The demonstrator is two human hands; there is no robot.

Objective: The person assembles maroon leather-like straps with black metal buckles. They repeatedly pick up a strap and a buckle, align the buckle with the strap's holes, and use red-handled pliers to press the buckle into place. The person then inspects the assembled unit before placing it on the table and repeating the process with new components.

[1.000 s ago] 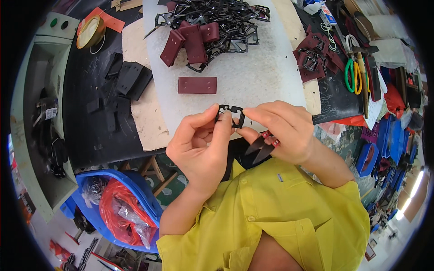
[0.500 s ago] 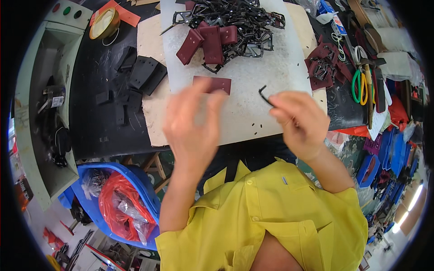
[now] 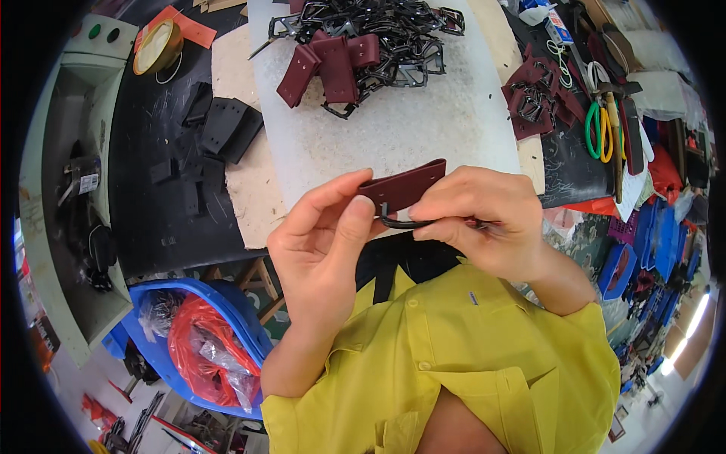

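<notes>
1. Strap (image 3: 403, 187) of maroon material was up between the two hands, just off the middle of the view toward one o'clock, tilted so that its right end stood higher.
2. Left hand (image 3: 318, 238): its grip was closed on the strap's left end, the thumb at the near face and the fingers behind.
3. Right hand (image 3: 488, 219): its grip was pinched around a black buckle (image 3: 402, 224), seen edge-on at the strap's six o'clock side. The buckle's upturned tip stood in front of the strap; whether they touched was unclear. Something small and dark red showed among the fingers, too hidden to name.
4. Pale sheet (image 3: 439, 121) covered the middle of the black tabletop (image 3: 144, 227). On it, at twelve o'clock, lay a tangled heap of black buckles (image 3: 401, 45), with folded maroon pieces (image 3: 336, 72) against its near left side.
5. Black pieces (image 3: 229, 129) lay at ten o'clock, a bowl (image 3: 157, 47) farther out between ten and eleven.
6. Maroon bundle (image 3: 537, 98) mixed with metal parts lay at two o'clock, near green and yellow handles (image 3: 594, 130).
7. Blue bin (image 3: 248, 316) holding red plastic stood at eight o'clock.
</notes>
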